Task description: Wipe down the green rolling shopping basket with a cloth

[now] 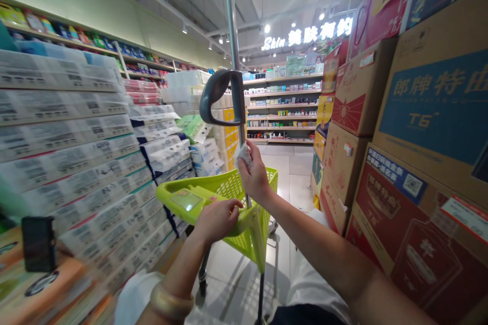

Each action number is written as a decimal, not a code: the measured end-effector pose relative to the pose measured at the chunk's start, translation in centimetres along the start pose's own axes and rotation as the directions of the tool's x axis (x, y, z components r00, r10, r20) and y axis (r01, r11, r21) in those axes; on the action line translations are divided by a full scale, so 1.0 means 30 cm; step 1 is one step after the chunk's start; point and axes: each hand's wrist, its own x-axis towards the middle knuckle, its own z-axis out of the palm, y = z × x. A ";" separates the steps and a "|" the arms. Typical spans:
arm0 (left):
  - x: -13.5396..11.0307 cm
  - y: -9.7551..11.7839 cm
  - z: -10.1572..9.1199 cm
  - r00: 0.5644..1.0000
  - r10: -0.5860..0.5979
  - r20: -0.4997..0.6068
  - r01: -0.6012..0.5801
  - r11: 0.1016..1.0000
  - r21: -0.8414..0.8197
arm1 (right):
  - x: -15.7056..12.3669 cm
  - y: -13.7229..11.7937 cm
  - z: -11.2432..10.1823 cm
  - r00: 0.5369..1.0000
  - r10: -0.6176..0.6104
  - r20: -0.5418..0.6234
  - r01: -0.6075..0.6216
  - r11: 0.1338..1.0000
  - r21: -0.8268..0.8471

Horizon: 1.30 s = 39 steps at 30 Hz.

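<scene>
A lime-green shopping cart (pixel 261 228) stands in front of me. A metal pole (pixel 232 15) rises at the cart, with a dark grey loop-shaped handle (pixel 238 96) on its upper part. Just below that handle, my right hand (pixel 256 175) is closed round the pole, pressing a crumpled white tissue (pixel 244 155) against it. My left hand (pixel 218 221), with a gold bracelet (pixel 171 304) at the wrist, lies curled over the green cart handle (pixel 238 224). Its fingertips are partly hidden.
Stacked liquor cartons (pixel 430 86) rise close on the right. Piled tissue packs (pixel 68 117) line the left, with a black phone-like device (pixel 38 244) on orange packs. Store shelves (pixel 284 106) stand at the back, beyond a tiled floor (pixel 301 165).
</scene>
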 end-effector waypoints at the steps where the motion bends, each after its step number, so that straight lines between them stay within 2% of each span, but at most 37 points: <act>1: -0.002 0.000 -0.002 1.000 0.001 -0.002 -0.001 1.000 0.002 | 0.007 -0.008 0.002 0.999 0.009 -0.031 -0.009 1.000 0.003; 3: -0.007 -0.001 -0.007 1.000 0.000 0.000 0.000 1.000 0.005 | -0.023 -0.009 0.008 0.992 0.073 -0.099 -0.070 0.997 0.027; 6: -0.013 -0.008 -0.011 1.000 0.008 0.002 -0.008 1.000 -0.004 | -0.097 0.007 0.012 0.986 0.161 -0.047 -0.154 0.980 0.127; 8: -0.014 -0.019 -0.002 1.000 0.012 -0.011 -0.013 0.999 -0.029 | -0.095 0.007 0.011 0.981 0.194 -0.013 -0.186 0.955 0.229; 11: -0.006 -0.042 0.019 0.994 0.031 -0.102 -0.047 0.985 -0.164 | 0.023 -0.027 0.006 0.981 0.196 0.000 -0.181 0.906 0.382; 13: 0.004 -0.059 0.015 0.969 0.065 -0.237 -0.144 0.932 -0.333 | 0.147 -0.063 0.002 0.984 0.176 -0.019 -0.148 0.878 0.456; 15: 0.013 -0.068 -0.025 0.920 0.064 -0.387 -0.261 0.836 -0.483 | 0.272 -0.097 -0.001 0.986 0.157 -0.054 -0.109 0.854 0.508; 17: 0.018 -0.060 -0.104 0.864 0.041 -0.501 -0.363 0.740 -0.566 | 0.373 -0.130 -0.004 0.986 0.132 -0.103 -0.062 0.857 0.511; 19: 0.020 -0.032 -0.204 0.807 0.030 -0.589 -0.460 0.657 -0.597 | 0.436 -0.170 -0.005 0.983 0.080 -0.162 0.004 0.887 0.462; 21: 0.021 0.010 -0.299 0.752 0.041 -0.657 -0.551 0.585 -0.594 | 0.456 -0.224 -0.005 0.979 -0.034 -0.200 0.105 0.928 0.358; 23: 0.023 0.055 -0.368 0.707 0.046 -0.706 -0.615 0.534 -0.580 | 0.434 -0.286 -0.007 0.962 -0.208 -0.175 0.240 0.951 0.193; 24: 0.022 0.075 -0.390 0.703 0.056 -0.709 -0.628 0.517 -0.582 | 0.411 -0.317 -0.010 0.944 -0.305 -0.124 0.317 0.943 0.098; 25: 0.020 0.093 -0.404 0.706 0.069 -0.704 -0.635 0.501 -0.588 | 0.384 -0.344 -0.013 0.917 -0.397 -0.047 0.397 0.918 0.009; 27: 0.015 0.119 -0.414 0.704 0.074 -0.706 -0.648 0.474 -0.596 | 0.331 -0.381 -0.023 0.833 -0.530 0.156 0.549 0.828 -0.116; 29: 0.008 0.126 -0.410 0.691 0.065 -0.720 -0.660 0.462 -0.592 | 0.301 -0.395 -0.033 0.748 -0.576 0.328 0.648 0.740 -0.178; 31: 0.006 0.117 -0.405 0.687 0.056 -0.725 -0.658 0.471 -0.587 | 0.306 -0.394 -0.040 0.701 -0.576 0.421 0.693 0.691 -0.207; 34: 0.011 0.089 -0.406 0.703 0.056 -0.709 -0.637 0.493 -0.592 | 0.363 -0.393 -0.044 0.664 -0.582 0.471 0.726 0.652 -0.218; 36: 0.015 0.076 -0.414 0.714 0.051 -0.698 -0.626 0.493 -0.604 | 0.413 -0.399 -0.045 0.656 -0.593 0.467 0.736 0.639 -0.224; 39: 0.013 0.075 -0.431 0.724 0.009 -0.690 -0.598 0.507 -0.620 | 0.481 -0.396 -0.048 0.702 -0.607 0.372 0.703 0.673 -0.229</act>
